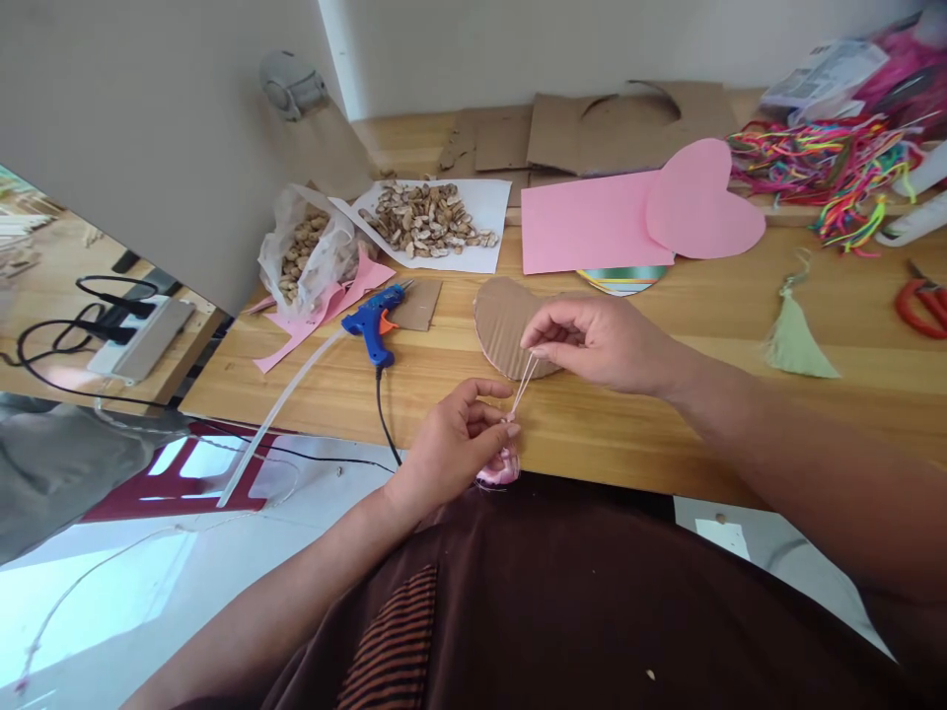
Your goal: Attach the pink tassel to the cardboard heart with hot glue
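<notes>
My left hand is closed on a pink tassel near the table's front edge, its strands hanging below my fingers. From the tassel's top a thin pale cord loop runs up to my right hand, which pinches its upper end. The loop looks taut between the two hands. Behind and partly under my right hand lies a brown corrugated cardboard heart, partly hidden by it. A pale green tassel lies on the table to the right.
A blue glue gun rests at left, its black cord trailing over the front edge. Behind it are a bag of pistachio shells and more shells on white paper. Pink paper, a pink heart, colourful cords and red-handled scissors lie rightward.
</notes>
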`<state>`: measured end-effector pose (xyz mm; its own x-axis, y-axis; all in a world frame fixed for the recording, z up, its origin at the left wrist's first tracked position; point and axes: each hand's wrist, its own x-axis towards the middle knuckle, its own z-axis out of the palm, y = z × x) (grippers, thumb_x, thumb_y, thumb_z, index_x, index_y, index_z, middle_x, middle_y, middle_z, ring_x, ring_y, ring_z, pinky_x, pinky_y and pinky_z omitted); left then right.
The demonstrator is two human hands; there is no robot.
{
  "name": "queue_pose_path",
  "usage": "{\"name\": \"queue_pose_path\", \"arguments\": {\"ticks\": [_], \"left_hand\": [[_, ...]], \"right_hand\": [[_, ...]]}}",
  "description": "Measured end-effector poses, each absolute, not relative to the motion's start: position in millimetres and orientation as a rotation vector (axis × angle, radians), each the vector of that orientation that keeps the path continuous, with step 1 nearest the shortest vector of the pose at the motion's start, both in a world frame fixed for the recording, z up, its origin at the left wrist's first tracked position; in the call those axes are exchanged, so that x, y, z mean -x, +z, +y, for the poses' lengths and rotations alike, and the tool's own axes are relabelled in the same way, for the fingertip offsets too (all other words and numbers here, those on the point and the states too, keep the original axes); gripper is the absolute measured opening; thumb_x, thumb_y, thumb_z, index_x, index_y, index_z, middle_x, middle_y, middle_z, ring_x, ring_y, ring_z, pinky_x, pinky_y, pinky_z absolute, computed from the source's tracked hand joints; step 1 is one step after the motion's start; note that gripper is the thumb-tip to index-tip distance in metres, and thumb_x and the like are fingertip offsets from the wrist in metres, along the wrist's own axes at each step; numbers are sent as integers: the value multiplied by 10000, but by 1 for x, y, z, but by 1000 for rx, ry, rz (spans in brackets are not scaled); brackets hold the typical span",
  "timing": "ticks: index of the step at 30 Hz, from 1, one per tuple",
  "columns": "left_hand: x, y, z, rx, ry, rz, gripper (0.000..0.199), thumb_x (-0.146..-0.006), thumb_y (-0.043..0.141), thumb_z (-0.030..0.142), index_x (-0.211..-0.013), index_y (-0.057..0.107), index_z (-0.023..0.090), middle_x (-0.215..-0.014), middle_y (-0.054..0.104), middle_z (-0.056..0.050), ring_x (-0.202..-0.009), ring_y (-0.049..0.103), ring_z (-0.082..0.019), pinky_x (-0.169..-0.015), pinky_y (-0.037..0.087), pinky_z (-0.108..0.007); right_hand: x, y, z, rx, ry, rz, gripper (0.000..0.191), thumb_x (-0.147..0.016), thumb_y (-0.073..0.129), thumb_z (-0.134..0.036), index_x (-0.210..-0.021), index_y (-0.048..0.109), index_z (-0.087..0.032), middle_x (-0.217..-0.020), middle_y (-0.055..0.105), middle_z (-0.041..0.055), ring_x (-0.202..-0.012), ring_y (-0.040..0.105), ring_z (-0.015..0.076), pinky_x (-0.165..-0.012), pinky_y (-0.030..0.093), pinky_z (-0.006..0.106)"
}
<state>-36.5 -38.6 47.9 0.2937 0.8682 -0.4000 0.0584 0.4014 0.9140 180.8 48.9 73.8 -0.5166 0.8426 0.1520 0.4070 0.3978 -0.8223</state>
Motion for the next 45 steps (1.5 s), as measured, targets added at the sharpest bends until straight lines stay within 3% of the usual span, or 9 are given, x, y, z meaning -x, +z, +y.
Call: {"name": "queue_pose_path", "arguments": {"ticks": [3, 9, 13, 18, 22, 24, 28, 31, 45], "left_hand": [[36, 40, -35, -1238, 694, 1269, 378, -840, 758, 320, -1151, 568, 220, -755, 704, 34, -541, 634, -111, -499, 471, -205], [36, 41, -31, -1680, 635, 1431, 261, -896, 653, 239, -1152, 601, 243, -725, 695, 52, -568, 630, -103, -587, 452, -217], [38, 53, -33, -1591, 584, 1390, 347, -907, 644, 249, -1246, 571, 242, -703, 668, 56, -570, 600, -115, -599, 455, -239], [54, 79, -51, -1263, 624, 1137, 388, -965, 616, 327, -1337, 547, 242, -819, 688, -8, -767, 675, -156, -701, 535, -272], [62, 79, -65, -1171, 540, 1138, 453, -1007, 560, 361, -1450, 500, 285, -836, 684, 6, -552, 591, -96, -510, 475, -216], [60, 72, -66, -1333, 541, 1220, 465, -1011, 538, 308, -1474, 501, 285, -864, 702, 5, -576, 613, -97, -558, 511, -224], [52, 59, -59, -1826, 548, 1355, 439, -989, 518, 195, -1422, 574, 250, -1002, 769, -34, -813, 737, -165, -809, 598, -305], [46, 53, -52, -2082, 555, 1380, 397, -992, 511, 175, -1373, 610, 219, -1136, 774, -74, -939, 756, -203, -889, 611, -344], [39, 39, -36, -2625, 471, 1437, 113, -991, 570, 177, -1056, 661, 158, -875, 721, -54, -746, 711, -208, -653, 599, -321]], "right_hand": [[-178, 67, 58, 1102, 927, -2144, 100, -817, 652, -198, -865, 739, -185, -790, 746, 8, -680, 633, 126, -644, 473, 259], [-174, 57, 67, 1167, 895, -2105, 89, -793, 676, -198, -855, 738, -181, -737, 715, -3, -658, 606, 122, -646, 462, 257], [-174, 53, 66, 1153, 930, -2096, 87, -799, 677, -201, -864, 733, -187, -737, 707, -8, -659, 602, 121, -653, 456, 260], [-174, 56, 58, 1023, 1090, -2024, 69, -819, 688, -219, -865, 721, -180, -750, 703, -4, -674, 609, 125, -648, 458, 259], [-170, 60, 54, 962, 1142, -2028, 61, -842, 666, -205, -866, 718, -183, -759, 709, -4, -667, 597, 118, -634, 445, 251], [-169, 61, 54, 977, 1074, -2068, 66, -841, 660, -189, -860, 723, -185, -755, 708, -10, -656, 581, 110, -629, 426, 249], [-172, 58, 58, 1026, 951, -2107, 77, -841, 655, -182, -859, 729, -185, -734, 702, -16, -635, 559, 106, -621, 405, 250], [-175, 55, 59, 1062, 889, -2123, 95, -847, 644, -186, -878, 734, -192, -743, 706, -17, -631, 553, 107, -627, 402, 252], [-173, 42, 66, 973, 636, -2140, 133, -840, 654, -95, -896, 724, -193, -778, 731, 5, -701, 622, 140, -650, 443, 261]]}}
